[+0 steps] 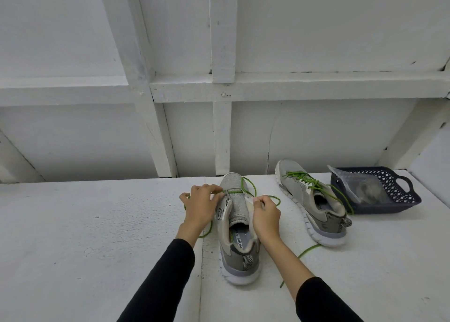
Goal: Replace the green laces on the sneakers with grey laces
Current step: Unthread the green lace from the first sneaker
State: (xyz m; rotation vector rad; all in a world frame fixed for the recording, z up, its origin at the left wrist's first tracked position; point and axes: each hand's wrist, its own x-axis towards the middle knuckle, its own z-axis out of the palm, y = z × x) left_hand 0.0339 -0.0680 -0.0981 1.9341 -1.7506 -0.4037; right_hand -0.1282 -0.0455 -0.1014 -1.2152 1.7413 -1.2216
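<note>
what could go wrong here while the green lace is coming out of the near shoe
1. The left hand pinches the green lace at the last eyelets; a sharp pull might tip or drag the near sneaker, which the right hand holds only at its edge.
2. Loose lace trails across the table under both forearms, so it may snag on a sleeve.
3. The second sneaker lies beside the basket; its lace drapes towards the basket and may catch.
</note>
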